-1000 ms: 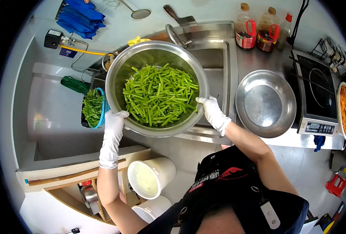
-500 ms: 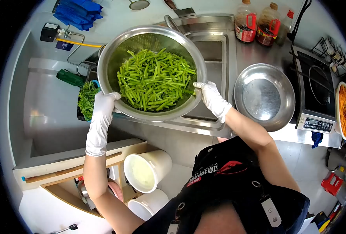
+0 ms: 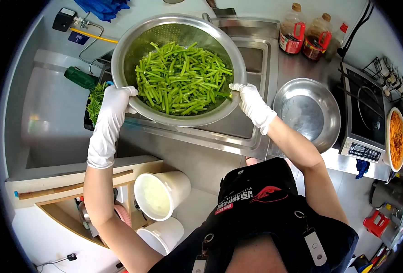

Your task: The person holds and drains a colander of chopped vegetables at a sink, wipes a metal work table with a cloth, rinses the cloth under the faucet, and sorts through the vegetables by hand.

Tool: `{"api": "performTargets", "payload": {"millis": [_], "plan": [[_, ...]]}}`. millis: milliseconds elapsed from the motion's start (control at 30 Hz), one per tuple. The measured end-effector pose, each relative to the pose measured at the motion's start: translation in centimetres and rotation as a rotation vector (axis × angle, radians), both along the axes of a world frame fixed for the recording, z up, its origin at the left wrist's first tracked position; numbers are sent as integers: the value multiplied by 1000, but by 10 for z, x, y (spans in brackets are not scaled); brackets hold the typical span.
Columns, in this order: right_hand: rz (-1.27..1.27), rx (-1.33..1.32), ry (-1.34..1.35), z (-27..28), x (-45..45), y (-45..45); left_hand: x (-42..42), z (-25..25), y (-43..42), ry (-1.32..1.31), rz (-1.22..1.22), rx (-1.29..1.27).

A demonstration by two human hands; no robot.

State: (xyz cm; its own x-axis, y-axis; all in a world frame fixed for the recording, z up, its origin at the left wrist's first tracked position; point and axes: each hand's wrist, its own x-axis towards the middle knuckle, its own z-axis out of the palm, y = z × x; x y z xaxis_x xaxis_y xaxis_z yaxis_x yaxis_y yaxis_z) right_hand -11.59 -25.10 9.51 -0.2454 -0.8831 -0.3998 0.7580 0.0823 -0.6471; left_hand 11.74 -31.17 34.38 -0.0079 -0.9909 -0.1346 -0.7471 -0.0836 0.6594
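Observation:
A large metal colander (image 3: 183,35) with a perforated wall hangs over the sink, its open top facing me. Inside lies a heap of chopped green vegetable stems (image 3: 181,79). My left hand (image 3: 113,104), in a white glove, grips the colander's rim at the lower left, thumb over the edge. On the right side, my gloved right hand (image 3: 254,105) is closed on the rim too; a stem pokes out beside its fingers. The fingers under the rim are hidden on both sides. Just right of my right hand stands a shallow metal bowl (image 3: 308,111).
The steel sink (image 3: 267,68) lies beneath the colander. Leafy greens (image 3: 95,103) sit in a dark container at left. Sauce bottles (image 3: 292,34) stand at the back, an induction cooker (image 3: 365,104) at right beside shredded orange food (image 3: 397,141). White buckets (image 3: 158,193) stand below.
Both hands and the colander have shifted slightly upward in view, away from me. The colander's near side sits farther from the sink's front edge. The whole view has also shifted a little.

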Motion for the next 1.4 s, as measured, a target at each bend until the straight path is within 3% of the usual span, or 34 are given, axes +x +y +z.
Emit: {"api": "performTargets", "payload": {"millis": [200, 267, 400, 533, 600, 667, 733, 800, 867, 1067, 1133, 1233, 1400], "plan": [[-70, 45, -24, 0, 8, 2, 5, -6, -2, -1, 11, 49], [-10, 179, 35, -2, 4, 2, 12, -25, -9, 82, 69, 99], [-52, 108, 207, 17, 3, 4, 45, -49, -13, 266, 166, 195], [14, -51, 356, 85, 1, 22, 66, -36, 26, 563, 152, -58], [102, -65, 474, 114, 0, 29, 94, -54, 25, 606, 228, -26], [-48, -147, 561, 54, 5, 14, 102, -99, 29, 552, 219, -2], [-34, 72, 393, 26, 5, 20, 87, -122, 26, 572, 242, 145], [-17, 168, 415, 6, 3, 30, 90, -152, 18, 556, 236, 189], [-25, 247, 466, 20, 2, 33, 85, -151, 20, 564, 256, 187], [-3, -11, 477, 71, -4, 54, 82, -89, 60, 561, 253, 48], [-38, 23, 441, 54, -4, 52, 79, -110, 58, 501, 192, 30], [-50, 195, 486, 35, -12, 48, 69, -147, 36, 634, 200, 170], [-31, 205, 477, 9, -22, 50, 62, -145, 38, 588, 171, 141]]}}
